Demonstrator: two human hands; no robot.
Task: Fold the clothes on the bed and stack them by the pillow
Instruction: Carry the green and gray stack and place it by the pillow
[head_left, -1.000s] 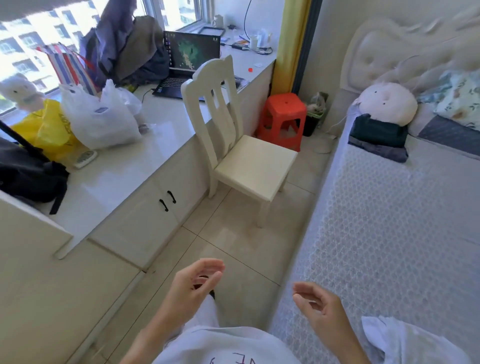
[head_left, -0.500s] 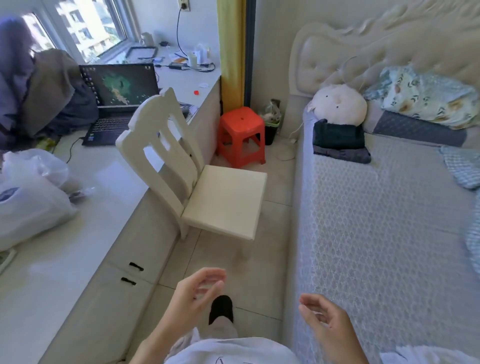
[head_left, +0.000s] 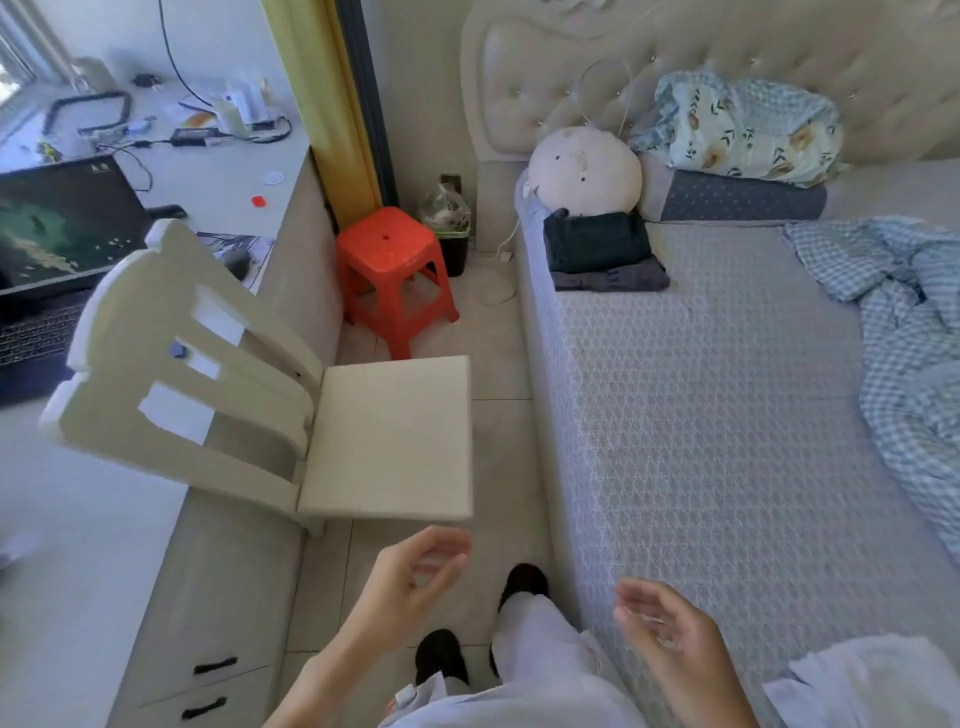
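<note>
Your left hand (head_left: 410, 582) and your right hand (head_left: 670, 631) hang in the air with loosely curled fingers and hold nothing, while the folded dark clothes (head_left: 602, 252) lie stacked on the bed (head_left: 701, 415), touching the round plush pillow (head_left: 584, 171).

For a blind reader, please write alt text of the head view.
Two empty hands, left hand and right hand, hover beside a bed. Two folded dark clothes are stacked against a round plush pillow; a white chair stands left.
</note>
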